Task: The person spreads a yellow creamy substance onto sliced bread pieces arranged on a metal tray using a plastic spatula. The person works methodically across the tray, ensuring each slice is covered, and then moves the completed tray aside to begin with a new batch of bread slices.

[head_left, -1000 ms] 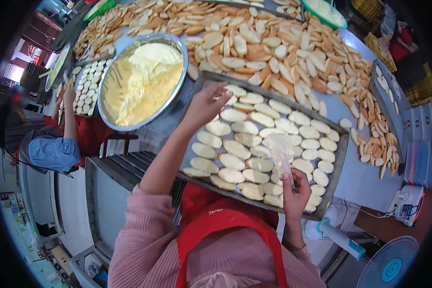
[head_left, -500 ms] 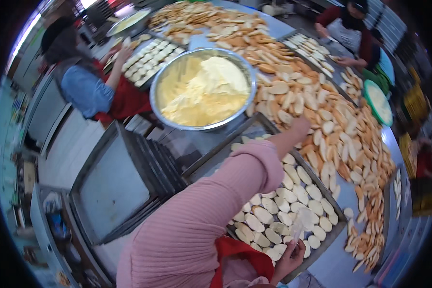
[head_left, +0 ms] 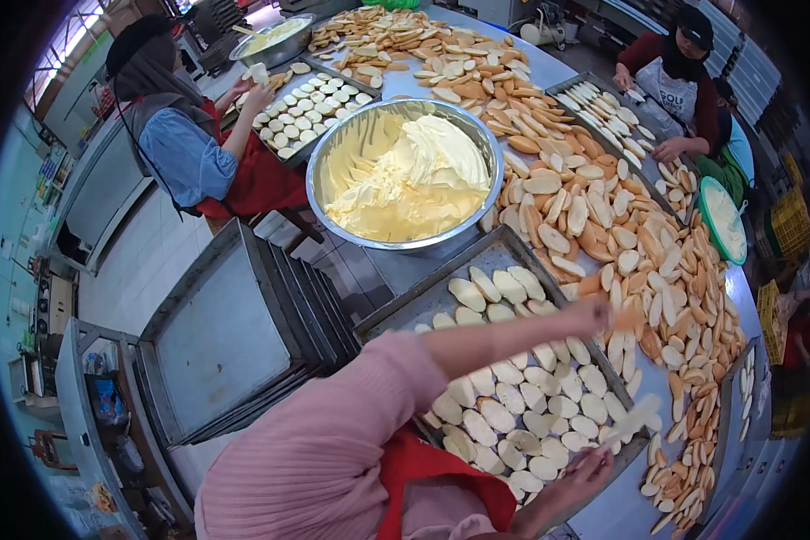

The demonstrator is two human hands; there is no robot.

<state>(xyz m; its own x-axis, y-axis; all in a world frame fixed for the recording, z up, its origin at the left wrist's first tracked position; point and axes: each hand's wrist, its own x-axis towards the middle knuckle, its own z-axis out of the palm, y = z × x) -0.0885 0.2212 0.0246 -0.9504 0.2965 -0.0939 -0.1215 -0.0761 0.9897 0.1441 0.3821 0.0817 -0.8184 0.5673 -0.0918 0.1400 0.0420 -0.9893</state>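
My left arm, in a pink sleeve, stretches across a metal tray (head_left: pixel 403 306) holding rows of oval bread slices (head_left: pixel 495 414), pale side up. At its end my left hand (head_left: pixel 590 315), smeared by motion, is closed and seems to grip a browned bread slice (head_left: pixel 628 319). This hand is over the tray's right edge, beside a large heap of cut bread (head_left: pixel 634 256). Low on the tray's near side, my right hand (head_left: pixel 585 475) is closed around a pale, flat spatula (head_left: pixel 634 419). The spatula's blade points up and right, over the tray's rim.
A big steel bowl (head_left: pixel 396 243) of yellow cream stands beyond the tray. Left of the tray rises a stack of metal trays (head_left: pixel 216 351). One co-worker (head_left: pixel 184 171) works at far left, another (head_left: pixel 684 90) at far right beside a green bowl (head_left: pixel 704 216).
My left hand has come back from the bread heap toward me and slightly right, seemingly with a slice. My right hand has moved right, swinging the spatula over the tray's edge.
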